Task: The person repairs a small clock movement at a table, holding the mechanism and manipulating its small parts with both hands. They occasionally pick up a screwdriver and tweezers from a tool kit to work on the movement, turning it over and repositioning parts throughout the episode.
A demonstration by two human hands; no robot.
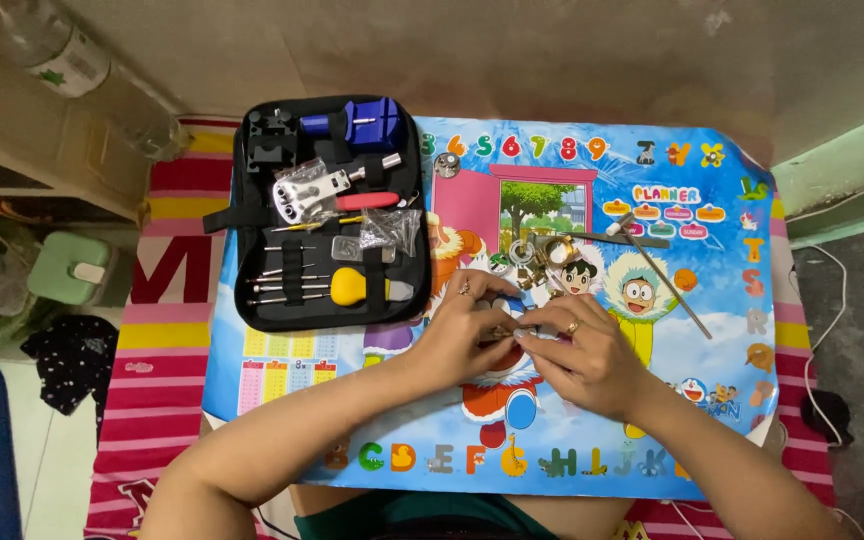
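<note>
a: two hands right in the middle of the bench, both on one tiny thing. left hand (462, 325) has its fingertips pinched on a small metal part (500, 332), right hand (577, 350) pinches the same bit from the other side, fingers pressed together. prob bracing it from both ends so it can't slip, it's that small.

b: what is it tho?

a: can't tell, mostly hidden under the fingers. it sits just above the cartoon mat (652, 400), wrists resting low on the mat, i'd say for steadiness.

b: and the kit?

a: black tool case (252, 300) lies unzipped and flat at the person's left, near the left hand, so everything's in easy reach. blue tool (372, 120) at the top, yellow-handled tool (349, 287) lower down, row of thin screwdrivers (287, 275) strapped in.

b: loose stuff?

a: small pile of watch parts (532, 255) just beyond the hands, slim hammer (657, 265) lying slantwise to the right of it. plastic bottle (62, 60) well apart, top left.
</note>
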